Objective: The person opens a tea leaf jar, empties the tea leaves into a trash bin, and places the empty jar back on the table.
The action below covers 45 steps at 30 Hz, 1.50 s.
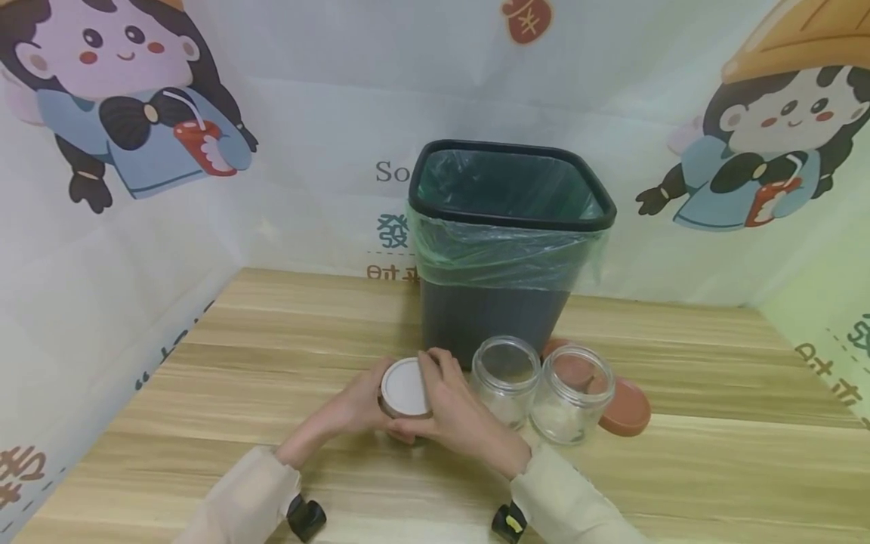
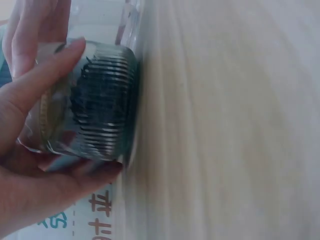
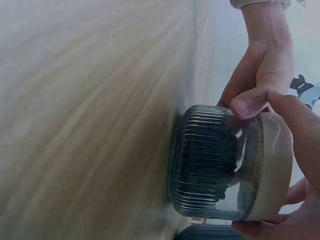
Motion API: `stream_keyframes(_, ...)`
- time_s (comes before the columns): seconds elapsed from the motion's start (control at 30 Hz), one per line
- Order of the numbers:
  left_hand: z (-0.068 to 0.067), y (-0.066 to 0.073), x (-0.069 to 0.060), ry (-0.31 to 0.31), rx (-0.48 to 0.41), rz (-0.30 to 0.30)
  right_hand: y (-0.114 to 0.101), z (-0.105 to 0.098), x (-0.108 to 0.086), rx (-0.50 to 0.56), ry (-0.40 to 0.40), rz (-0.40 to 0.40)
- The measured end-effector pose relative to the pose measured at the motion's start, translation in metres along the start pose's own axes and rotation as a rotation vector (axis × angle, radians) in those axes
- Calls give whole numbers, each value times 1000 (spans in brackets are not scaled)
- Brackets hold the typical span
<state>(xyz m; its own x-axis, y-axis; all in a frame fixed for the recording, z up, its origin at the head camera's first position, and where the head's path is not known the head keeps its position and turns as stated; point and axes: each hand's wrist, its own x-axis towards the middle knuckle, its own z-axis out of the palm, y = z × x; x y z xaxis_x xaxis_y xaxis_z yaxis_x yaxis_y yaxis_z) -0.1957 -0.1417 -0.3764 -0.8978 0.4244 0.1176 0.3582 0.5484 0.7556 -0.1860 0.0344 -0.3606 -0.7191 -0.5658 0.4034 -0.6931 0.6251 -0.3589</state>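
Note:
A ribbed glass jar [image 3: 205, 160] with dark contents and an off-white lid [image 1: 404, 387] stands upright on the wooden table in front of the bin. The left hand [image 1: 355, 402] holds the jar from its left side; in the left wrist view its thumb and fingers wrap the glass [image 2: 102, 100]. From the right, the right hand [image 1: 457, 414] grips the lid, its fingers at the far side and its thumb at the near side. The lid sits on the jar's mouth. What the dark contents are cannot be made out.
Two lidless clear glass jars [image 1: 506, 378] [image 1: 572, 397] stand just right of the right hand. Reddish-brown lids [image 1: 628, 409] lie behind and beside them. Behind stands a dark waste bin [image 1: 489, 317] lined with a greenish plastic bag. Printed cloth walls [image 1: 313, 151] border the table.

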Motion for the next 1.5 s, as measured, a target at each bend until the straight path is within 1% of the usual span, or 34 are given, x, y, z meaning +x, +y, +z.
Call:
stream_keyframes(0.13,0,-3,2,-17,-12,16,2,3,0,14,34,13)
stream_keyframes(0.3,0,-7,4,-36,-19,28,6,4,3,-10,73,-20)
stream_keyframes(0.4,1,-7,3,-50,-46,26,8,3,3,4,68,-24)
stream_keyframes(0.5,1,-8,2,-59,-59,23,8,3,1,57,34,-9)
stream_keyframes(0.67,0,-7,0,-74,-66,23,9,-1,1,132,-57,0)
stream_keyframes(0.83,0,-8,1,-86,-68,34,10,-8,2,178,-148,-13)
stream_keyframes(0.93,1,-7,1,-88,-67,22,9,-10,1,174,-184,-4)
stream_keyframes(1.0,2,-7,0,-87,-67,15,7,-8,0,147,-161,11)
stream_keyframes(1.07,3,-6,0,-85,-79,10,6,-6,-1,92,-97,14)
stream_keyframes(1.2,4,-5,-1,-80,-81,2,5,1,-2,-50,58,-35)
stream_keyframes(1.27,4,-5,-1,-79,-77,-6,5,2,-2,-93,98,-60)
stream_keyframes(1.3,4,-5,-1,-78,-74,-8,5,2,-2,-98,105,-69)
stream_keyframes(1.37,4,-5,0,-80,-84,-11,5,1,-2,-86,92,-75)
stream_keyframes(1.43,4,-5,-1,-85,-93,-14,5,-1,-1,-62,53,-71)
stream_keyframes(1.5,3,-5,-1,-89,-102,-13,6,-4,0,-30,-4,-67)
